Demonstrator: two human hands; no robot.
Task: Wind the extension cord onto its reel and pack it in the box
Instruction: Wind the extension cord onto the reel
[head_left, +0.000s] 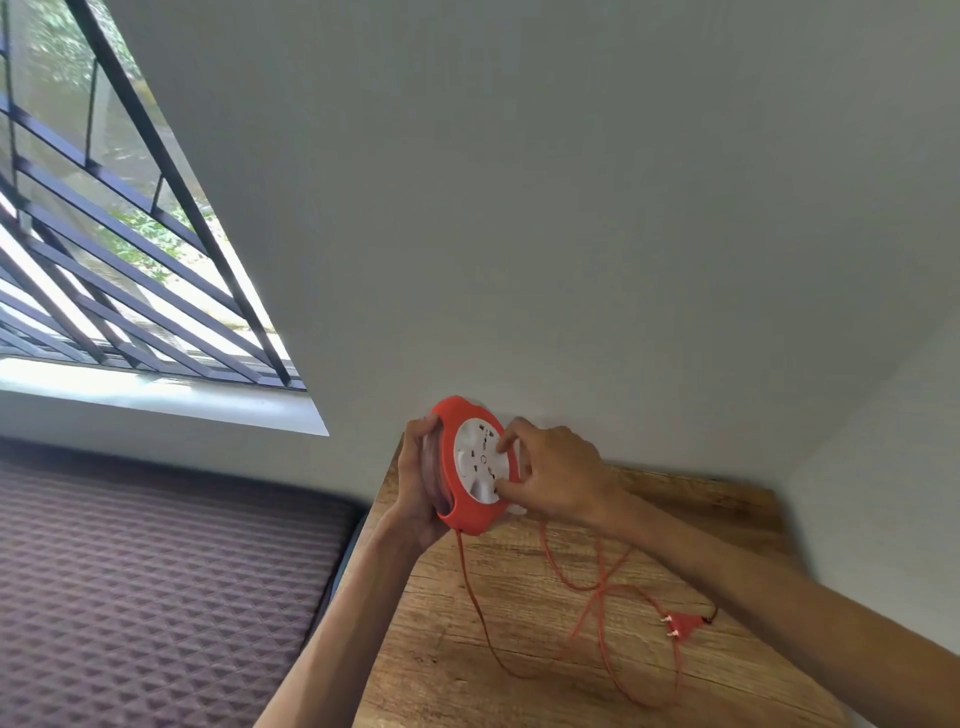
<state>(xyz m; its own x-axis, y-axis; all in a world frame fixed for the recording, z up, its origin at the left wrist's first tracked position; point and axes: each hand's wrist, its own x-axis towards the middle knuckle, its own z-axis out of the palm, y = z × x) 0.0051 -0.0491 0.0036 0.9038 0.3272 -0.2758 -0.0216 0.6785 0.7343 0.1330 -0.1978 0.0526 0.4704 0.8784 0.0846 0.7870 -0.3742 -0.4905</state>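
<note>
Cord (605, 631): thin, limp, loose loops on the table (441, 675), plug (681, 625) free.
Reel (470, 467): light rigid plastic, held above the table.
Left hand (421, 486): grip wraps the rim.
Right hand (550, 475): fingertips pinch the white hub, likely to crank.

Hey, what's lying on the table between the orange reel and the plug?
In the head view, only loose loops of the orange cord cross the wooden table between the reel, held up by both hands, and the plug. No box shows.
</note>
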